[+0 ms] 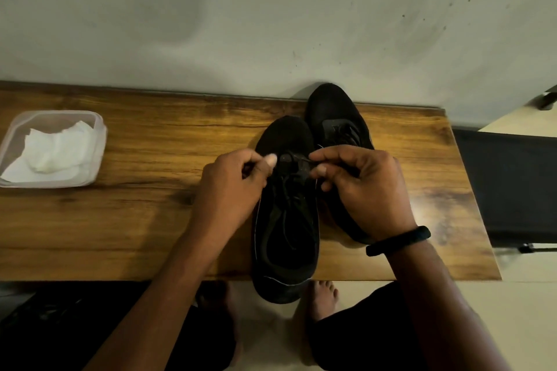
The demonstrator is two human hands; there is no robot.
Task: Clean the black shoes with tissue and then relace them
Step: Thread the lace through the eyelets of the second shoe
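Observation:
Two black shoes stand side by side on a wooden table (150,220), toes toward the wall. The near shoe (284,250) overhangs the table's front edge with its heel; the far shoe (334,117) sits to its right, partly hidden by my right hand. My left hand (232,187) pinches a black lace (289,199) at the left side of the near shoe's eyelets. My right hand (361,187), with a black band on the wrist, pinches the lace at the right side. Crumpled white tissue (57,147) lies in a clear plastic container (98,156) at the far left.
A pale wall rises right behind the table. A dark piece of furniture (512,190) stands beyond the table's right end. Below the front edge I see bare feet (324,298) on a light floor.

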